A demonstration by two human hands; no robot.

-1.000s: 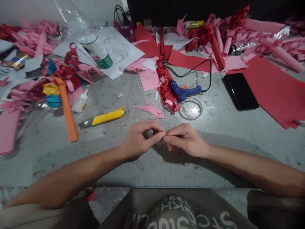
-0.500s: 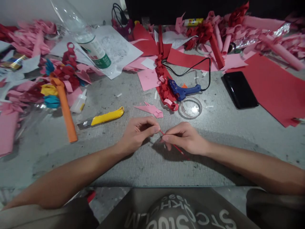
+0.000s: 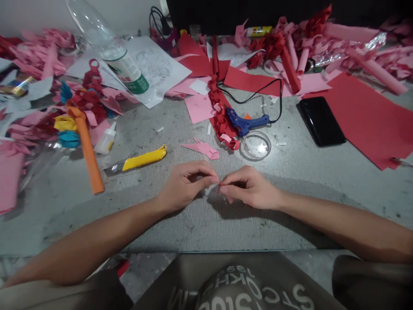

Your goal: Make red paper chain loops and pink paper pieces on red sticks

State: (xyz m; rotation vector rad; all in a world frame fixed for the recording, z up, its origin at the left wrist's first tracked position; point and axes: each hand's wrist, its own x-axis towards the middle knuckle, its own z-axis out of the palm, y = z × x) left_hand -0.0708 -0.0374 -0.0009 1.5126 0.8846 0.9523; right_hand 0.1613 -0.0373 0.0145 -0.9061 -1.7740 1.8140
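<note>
My left hand [image 3: 190,185] and my right hand [image 3: 247,187] meet over the near middle of the table, both closed in a pinch. A small bit of a thin red paper strip [image 3: 221,184] shows between their fingertips; the rest of it is hidden. Just beyond my fingers lies a folded pink paper piece [image 3: 203,148]. A yellow utility knife [image 3: 145,157] rests left of it, blade out. To the right of the pink piece are a roll of clear tape [image 3: 256,145] and a blue glue gun [image 3: 245,122], beside a red paper chain [image 3: 221,122].
A black phone [image 3: 322,121] lies at right by red paper sheets [image 3: 371,116]. An orange paper roll [image 3: 90,155], a small glue bottle [image 3: 106,140] and heaped paper scraps [image 3: 35,125] are at left. A plastic bottle [image 3: 125,71] stands on printed sheets behind.
My fingertips have drawn closer together. The red strip, earlier stretching down and right past my right hand, now shows only as a short bit between the fingertips. The view shifted slightly.
</note>
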